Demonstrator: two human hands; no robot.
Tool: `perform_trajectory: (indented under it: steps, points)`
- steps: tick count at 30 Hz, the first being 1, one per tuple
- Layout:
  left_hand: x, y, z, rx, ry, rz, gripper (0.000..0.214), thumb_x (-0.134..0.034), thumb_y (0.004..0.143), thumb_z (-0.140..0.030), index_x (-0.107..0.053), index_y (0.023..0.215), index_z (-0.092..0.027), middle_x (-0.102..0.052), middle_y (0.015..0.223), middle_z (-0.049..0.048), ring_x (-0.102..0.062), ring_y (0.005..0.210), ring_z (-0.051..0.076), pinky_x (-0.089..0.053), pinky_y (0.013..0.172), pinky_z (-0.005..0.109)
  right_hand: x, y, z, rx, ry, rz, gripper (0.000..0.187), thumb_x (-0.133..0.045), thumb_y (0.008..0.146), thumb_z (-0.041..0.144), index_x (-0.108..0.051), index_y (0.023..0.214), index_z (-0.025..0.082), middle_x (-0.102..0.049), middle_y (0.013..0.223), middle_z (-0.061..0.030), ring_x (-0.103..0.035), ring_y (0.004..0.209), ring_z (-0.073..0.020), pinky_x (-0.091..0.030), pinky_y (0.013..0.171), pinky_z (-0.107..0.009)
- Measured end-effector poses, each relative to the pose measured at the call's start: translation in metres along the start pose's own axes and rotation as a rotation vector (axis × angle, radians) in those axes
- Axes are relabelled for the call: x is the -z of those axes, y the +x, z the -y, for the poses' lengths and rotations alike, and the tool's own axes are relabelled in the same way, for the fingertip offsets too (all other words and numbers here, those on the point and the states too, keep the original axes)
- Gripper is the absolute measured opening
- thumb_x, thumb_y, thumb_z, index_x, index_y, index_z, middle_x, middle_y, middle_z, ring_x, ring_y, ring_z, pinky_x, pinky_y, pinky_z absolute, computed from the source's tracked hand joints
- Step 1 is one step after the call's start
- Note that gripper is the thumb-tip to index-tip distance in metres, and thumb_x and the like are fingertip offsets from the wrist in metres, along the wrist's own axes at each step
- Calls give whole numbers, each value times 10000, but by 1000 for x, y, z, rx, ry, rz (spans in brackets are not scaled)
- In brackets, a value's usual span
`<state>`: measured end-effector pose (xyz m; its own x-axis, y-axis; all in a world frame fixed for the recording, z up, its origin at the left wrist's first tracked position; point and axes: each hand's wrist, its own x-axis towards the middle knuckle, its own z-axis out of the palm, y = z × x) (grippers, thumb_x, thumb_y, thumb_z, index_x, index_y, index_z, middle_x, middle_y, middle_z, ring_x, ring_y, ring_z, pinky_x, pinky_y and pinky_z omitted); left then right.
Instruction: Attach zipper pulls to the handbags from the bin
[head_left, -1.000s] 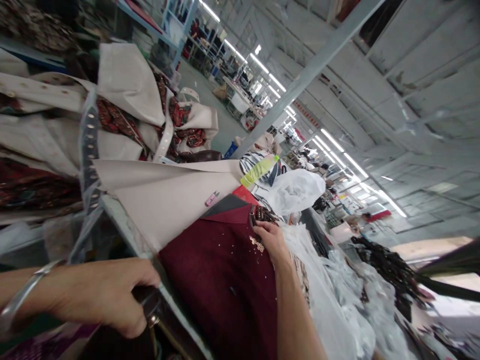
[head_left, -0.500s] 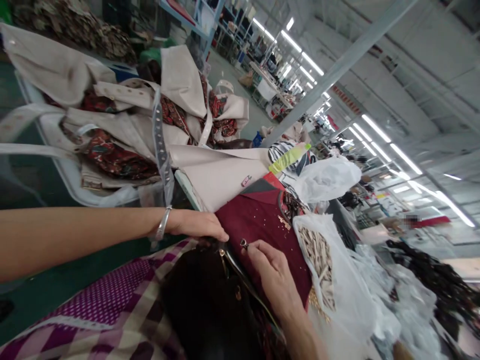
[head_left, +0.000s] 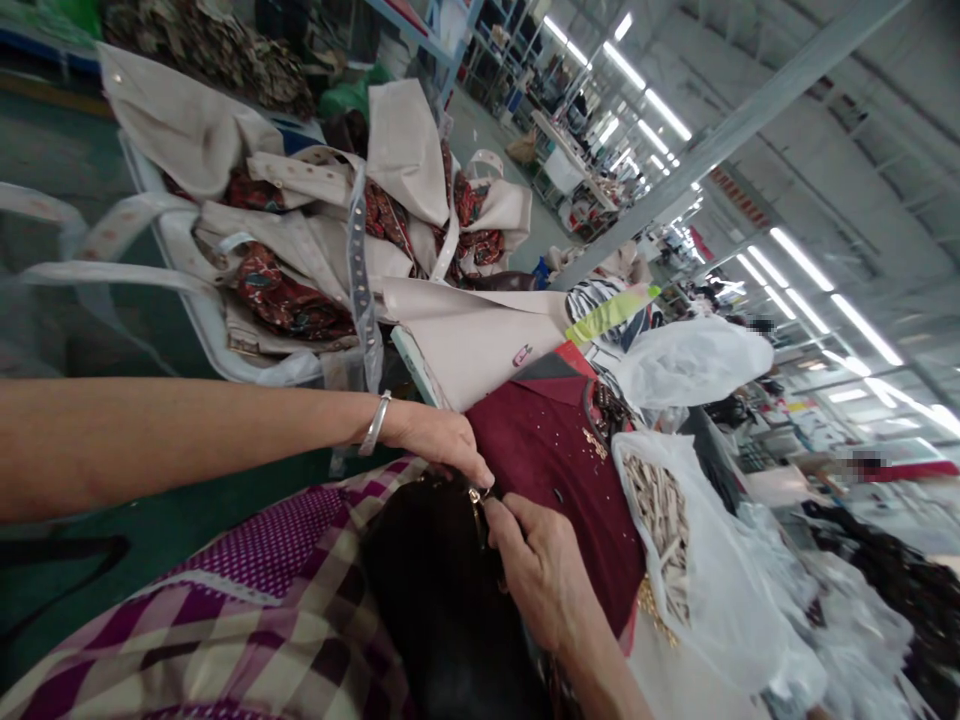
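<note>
A black bag (head_left: 442,600) lies on my lap against a checked purple and cream apron (head_left: 300,580). My left hand (head_left: 439,437) is closed on the bag's top edge, beside a gold-coloured zipper pull (head_left: 477,505). Close by on the right, my right hand (head_left: 544,560) pinches at the same edge, thumb and forefinger together. The small metal piece in that pinch is mostly hidden now. Behind both hands lies a maroon cloth (head_left: 555,500) with small light specks and gold metal bits on it.
At the upper left stands a white bin (head_left: 196,330) heaped with beige bags (head_left: 300,245) with patterned lining. A clear plastic bag of beige strips (head_left: 660,520) lies to the right of the maroon cloth. Beyond are a beige sheet (head_left: 480,335) and a slanting grey pole (head_left: 720,150).
My right hand has brought the small metal piece from above the maroon cloth to the bag's zipped edge, close to my left fingertips. The whole view has shifted, moving things rightward.
</note>
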<state>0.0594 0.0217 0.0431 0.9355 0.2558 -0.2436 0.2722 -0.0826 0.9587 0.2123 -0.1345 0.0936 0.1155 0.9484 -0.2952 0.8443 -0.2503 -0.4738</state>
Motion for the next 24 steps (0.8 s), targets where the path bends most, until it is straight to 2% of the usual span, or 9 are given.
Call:
perform_trajectory:
  steps: [3,9,12,18,24]
  points:
    - [-2,-2,-3,26,76,-23,404,-683,747,-526,-669,651,-134,-514,564,-18,-418,552,109,-308,497,224,0,1,4,0,21,36,400,-369,972,441,-523,681,214,-446,572,30,-439,520,-122,-235,520,-271]
    - [-7,-8,-14,49,393,-118,330,-669,762,-461,-685,691,-140,-513,531,-25,-452,514,118,-289,472,242,-2,4,8,16,57,89,339,-390,928,362,-610,724,204,-463,580,31,-438,546,-124,-254,529,-263]
    - [-6,-7,-13,36,378,-107,272,-650,753,-407,-682,690,-144,-514,539,-26,-454,525,121,-294,467,242,-3,5,8,-45,152,105,350,-402,902,397,-613,708,196,-405,564,38,-401,529,-117,-257,505,-245]
    - [-3,-4,-8,47,236,-2,184,-611,733,-323,-657,703,-148,-512,554,-39,-452,524,116,-321,456,226,-2,5,6,-123,310,137,403,-431,830,509,-581,647,183,-344,550,46,-355,488,-104,-237,450,-221]
    - [-4,-1,-3,85,193,-41,133,-631,641,-285,-608,614,-158,-489,515,-36,-424,501,118,-297,436,238,-4,5,1,-175,379,174,401,-434,808,508,-556,595,191,-280,490,67,-241,450,-91,-193,438,-240]
